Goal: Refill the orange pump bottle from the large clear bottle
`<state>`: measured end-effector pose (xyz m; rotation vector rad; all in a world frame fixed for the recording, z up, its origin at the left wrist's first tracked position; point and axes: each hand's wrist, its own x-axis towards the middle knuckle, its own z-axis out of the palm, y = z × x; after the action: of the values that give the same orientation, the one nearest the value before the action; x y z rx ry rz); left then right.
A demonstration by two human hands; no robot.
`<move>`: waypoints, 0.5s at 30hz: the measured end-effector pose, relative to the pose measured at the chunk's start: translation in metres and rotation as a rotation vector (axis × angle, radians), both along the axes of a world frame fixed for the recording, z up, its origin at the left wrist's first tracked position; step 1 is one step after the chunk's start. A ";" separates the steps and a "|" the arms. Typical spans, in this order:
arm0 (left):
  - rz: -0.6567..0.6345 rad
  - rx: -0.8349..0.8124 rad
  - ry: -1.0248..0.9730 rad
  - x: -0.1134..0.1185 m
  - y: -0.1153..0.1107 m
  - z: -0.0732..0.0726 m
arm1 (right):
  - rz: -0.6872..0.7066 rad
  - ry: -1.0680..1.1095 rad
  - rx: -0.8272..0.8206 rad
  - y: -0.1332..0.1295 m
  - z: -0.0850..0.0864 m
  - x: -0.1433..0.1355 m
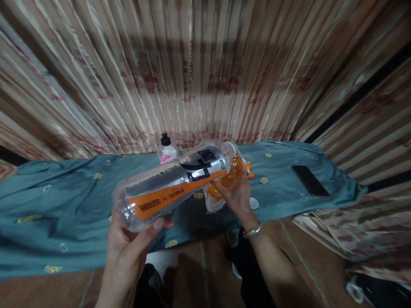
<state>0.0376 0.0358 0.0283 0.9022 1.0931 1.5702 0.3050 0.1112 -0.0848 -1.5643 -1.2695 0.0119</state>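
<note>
My left hand [128,248] is closed around the base of a large clear plastic bottle [173,182] with a silver and orange label. The bottle lies tilted nearly level, with its uncapped neck toward the right. In my right hand [236,192] is a translucent orange bottle [233,171], its top close to the clear bottle's mouth. I cannot tell whether the two rims touch. Beneath my right hand, a whitish cloth [213,204] lies partly covered. A small white cap [254,203] rests beside my right wrist, and a small orange and white piece [249,171] sits just behind that hand.
A teal patterned cloth [70,205] covers the long narrow table. Behind the clear bottle stands a bottle with a black pump top [166,149]. A black phone [310,180] lies at the right. A pleated curtain [192,77] hangs close behind the table.
</note>
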 end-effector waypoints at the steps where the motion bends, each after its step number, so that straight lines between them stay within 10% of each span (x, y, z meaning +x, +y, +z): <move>1: -0.008 0.013 0.005 -0.001 0.000 0.000 | -0.004 0.001 -0.001 0.000 0.000 0.000; 15: 0.005 -0.003 -0.006 0.001 -0.001 0.001 | -0.002 -0.002 -0.010 0.000 -0.002 0.001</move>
<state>0.0387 0.0345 0.0294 0.8925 1.0944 1.5739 0.3056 0.1110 -0.0867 -1.5742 -1.2715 0.0152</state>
